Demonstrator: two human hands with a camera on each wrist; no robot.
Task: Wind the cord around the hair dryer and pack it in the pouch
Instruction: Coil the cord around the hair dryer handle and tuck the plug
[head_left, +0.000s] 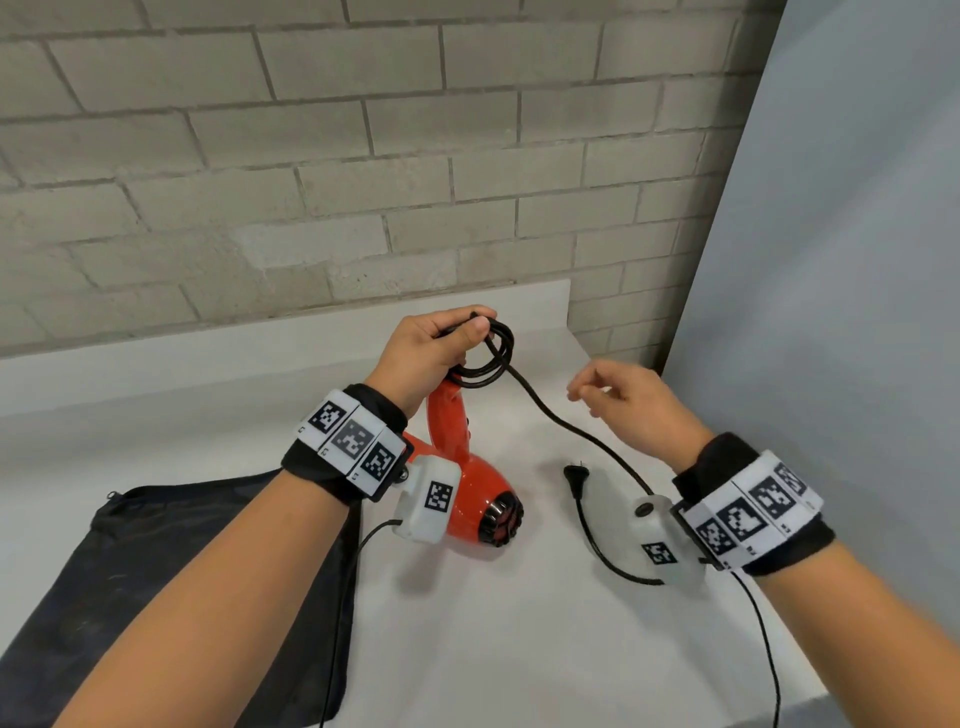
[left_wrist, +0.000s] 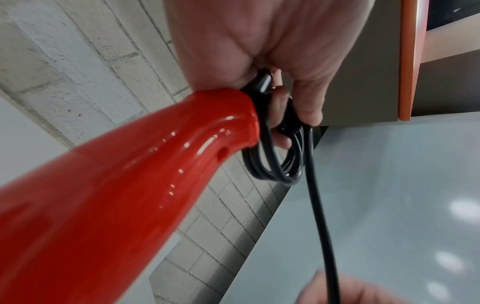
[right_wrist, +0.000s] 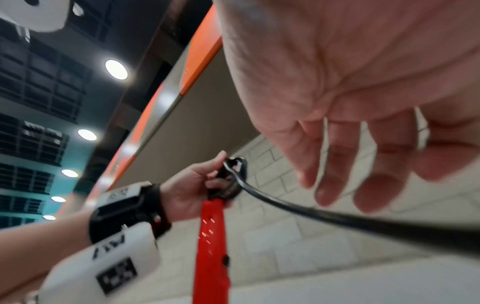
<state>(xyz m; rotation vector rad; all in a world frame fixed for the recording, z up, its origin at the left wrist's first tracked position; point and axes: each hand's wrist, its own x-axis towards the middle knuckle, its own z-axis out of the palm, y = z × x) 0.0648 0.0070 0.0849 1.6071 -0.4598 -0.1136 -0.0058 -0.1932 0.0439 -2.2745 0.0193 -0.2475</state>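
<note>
A red hair dryer (head_left: 470, 493) stands nozzle-down on the white counter (head_left: 519, 649), handle (left_wrist: 130, 174) pointing up. My left hand (head_left: 431, 348) grips several black cord loops (head_left: 493, 358) at the top of the handle (right_wrist: 211, 236); in the left wrist view the fingers (left_wrist: 306, 98) curl round the coil (left_wrist: 275, 160). The loose cord (head_left: 566, 426) runs down to the right, and its plug (head_left: 574, 475) lies on the counter. My right hand (head_left: 618, 400) hovers empty to the right of the cord, its fingers (right_wrist: 335, 164) relaxed. The black pouch (head_left: 171, 571) lies flat at the left.
A brick wall (head_left: 311, 156) backs the counter, and a grey panel (head_left: 831, 260) closes the right side. The counter's front right edge (head_left: 810, 701) is near my right forearm. Thin sensor cables (head_left: 763, 639) hang from both wrist units.
</note>
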